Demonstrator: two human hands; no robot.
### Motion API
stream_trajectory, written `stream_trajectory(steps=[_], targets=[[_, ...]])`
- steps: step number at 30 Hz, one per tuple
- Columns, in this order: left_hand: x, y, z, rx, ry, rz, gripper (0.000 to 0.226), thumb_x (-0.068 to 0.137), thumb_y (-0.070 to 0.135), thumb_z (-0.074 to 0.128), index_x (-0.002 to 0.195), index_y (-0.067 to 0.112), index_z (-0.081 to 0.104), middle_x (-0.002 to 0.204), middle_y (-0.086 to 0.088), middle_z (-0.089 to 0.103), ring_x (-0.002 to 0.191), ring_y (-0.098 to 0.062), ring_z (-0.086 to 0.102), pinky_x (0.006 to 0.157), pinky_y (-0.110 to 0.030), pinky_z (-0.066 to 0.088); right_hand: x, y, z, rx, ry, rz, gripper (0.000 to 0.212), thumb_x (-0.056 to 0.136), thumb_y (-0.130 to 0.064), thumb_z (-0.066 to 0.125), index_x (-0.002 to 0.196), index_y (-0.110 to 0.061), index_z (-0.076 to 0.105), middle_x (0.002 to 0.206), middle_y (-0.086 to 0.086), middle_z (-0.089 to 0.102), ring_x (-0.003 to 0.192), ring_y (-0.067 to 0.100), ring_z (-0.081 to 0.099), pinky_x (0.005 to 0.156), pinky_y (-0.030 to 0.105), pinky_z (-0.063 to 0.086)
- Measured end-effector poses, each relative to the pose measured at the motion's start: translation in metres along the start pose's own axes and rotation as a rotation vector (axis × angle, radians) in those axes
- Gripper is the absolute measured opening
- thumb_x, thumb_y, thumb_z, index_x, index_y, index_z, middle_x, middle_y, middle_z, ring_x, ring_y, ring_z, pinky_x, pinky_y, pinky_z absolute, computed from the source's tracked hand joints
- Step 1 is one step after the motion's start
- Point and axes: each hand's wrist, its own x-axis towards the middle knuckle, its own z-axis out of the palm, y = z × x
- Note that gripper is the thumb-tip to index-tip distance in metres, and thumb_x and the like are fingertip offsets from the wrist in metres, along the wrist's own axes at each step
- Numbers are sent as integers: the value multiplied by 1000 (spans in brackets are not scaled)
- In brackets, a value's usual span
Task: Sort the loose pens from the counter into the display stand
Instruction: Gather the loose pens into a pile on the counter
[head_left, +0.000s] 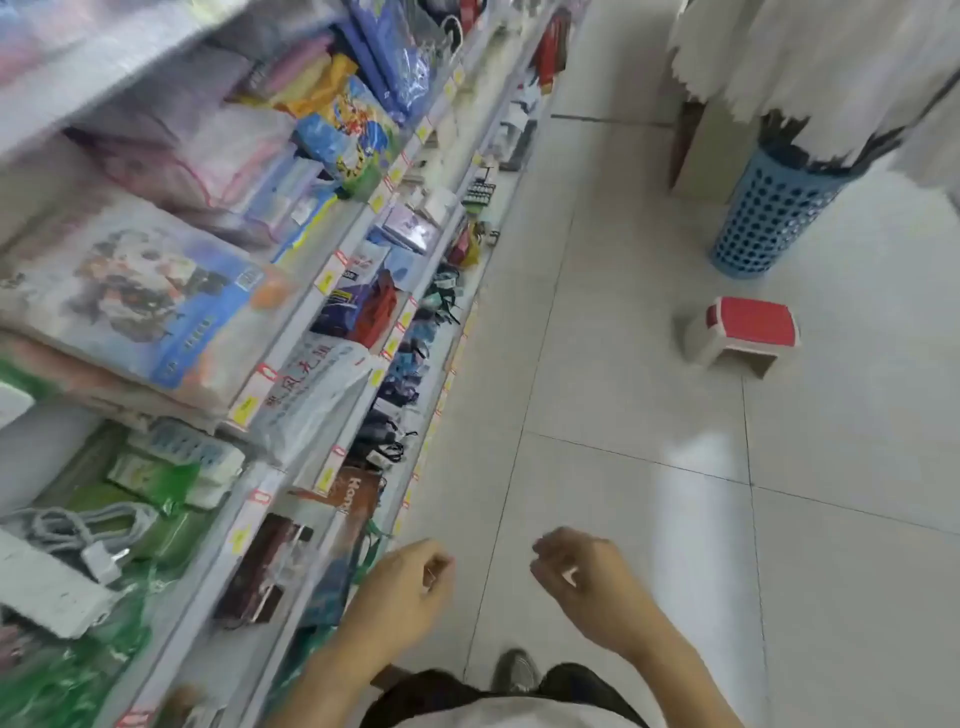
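Note:
No pens, counter or display stand appear in the head view, which is blurred. My left hand (410, 587) hangs low in front of me beside the shop shelving, fingers loosely curled, holding nothing. My right hand (582, 577) hovers over the tiled floor a little to the right, fingers also loosely curled and empty. The two hands are apart, with floor showing between them.
Tiered shop shelves (291, 332) full of packaged goods run along the left. A tiled aisle (597, 364) leads ahead. A small red-topped stool (743, 332) and a blue perforated bin (763, 218) stand on the right, under white hanging cloth (810, 57). My shoe (514, 670) shows below.

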Motion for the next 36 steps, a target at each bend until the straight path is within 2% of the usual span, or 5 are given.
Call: stream_trajectory(steps=[16, 21, 29, 33, 36], targets=[[250, 37, -70, 21, -79, -89, 15, 100, 34, 53, 112, 30, 61, 105, 17, 58, 94, 4, 56, 87, -23, 49, 250, 5, -122, 44, -14, 106, 15, 98, -31, 62, 111, -25, 67, 90, -21, 69, 87, -9, 64, 77, 14, 51], [380, 92, -119, 32, -141, 27, 19, 101, 35, 52, 114, 24, 61, 99, 19, 54, 87, 3, 55, 72, -6, 42, 340, -9, -185, 8, -7, 188, 20, 98, -35, 59, 114, -25, 67, 92, -21, 69, 89, -4, 66, 83, 24, 55], [579, 192, -175, 89, -256, 211, 14, 101, 36, 49, 107, 30, 60, 104, 18, 57, 95, 4, 54, 84, -21, 47, 458, -6, -293, 7, -12, 347, 3, 95, -31, 57, 94, -31, 61, 90, -15, 70, 85, 0, 65, 77, 24, 54], [692, 245, -187, 101, -266, 250, 16, 102, 35, 48, 111, 29, 59, 105, 22, 51, 96, 5, 53, 79, -10, 39, 537, 14, -355, -5, -5, 362, 23, 94, -28, 61, 116, -35, 58, 88, -17, 68, 88, 7, 64, 76, 19, 53], [779, 289, -196, 122, -297, 256, 16, 102, 36, 48, 113, 30, 59, 106, 23, 51, 96, 7, 52, 77, -9, 36, 613, 34, -409, -23, -22, 382, 16, 92, -36, 61, 108, -34, 61, 92, -18, 66, 91, 7, 63, 82, 24, 53]])
